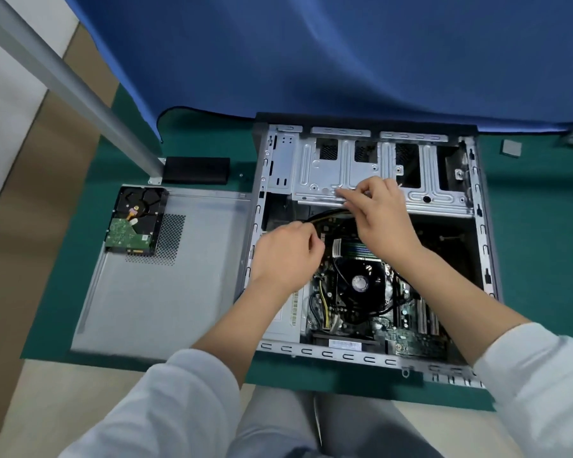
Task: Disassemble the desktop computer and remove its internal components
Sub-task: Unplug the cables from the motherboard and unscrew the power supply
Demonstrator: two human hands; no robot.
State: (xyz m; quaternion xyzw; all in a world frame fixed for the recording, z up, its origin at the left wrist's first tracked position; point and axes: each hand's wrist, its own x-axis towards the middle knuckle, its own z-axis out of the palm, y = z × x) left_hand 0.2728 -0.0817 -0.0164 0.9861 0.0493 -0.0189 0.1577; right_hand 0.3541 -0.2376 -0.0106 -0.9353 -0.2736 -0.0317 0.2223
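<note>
An open desktop computer case [483, 246] lies flat on a green mat. Inside I see the motherboard [407, 342] with a round black CPU fan [359, 282] and a silver drive cage [331, 160] at the far side. My left hand [285, 252] is inside the case at its left, fingers curled near a black and yellow cable bundle [328, 214]. My right hand [381, 216] reaches over the cage's front edge, fingers pinched on those cables. What the left fingers hold is hidden.
The removed grey side panel [166, 292] lies left of the case with a hard drive [134, 219] resting on it, circuit board up. A black box [196, 170] sits behind it by a metal table leg [80, 94]. A small grey square [511, 148] lies far right. Blue cloth covers the back.
</note>
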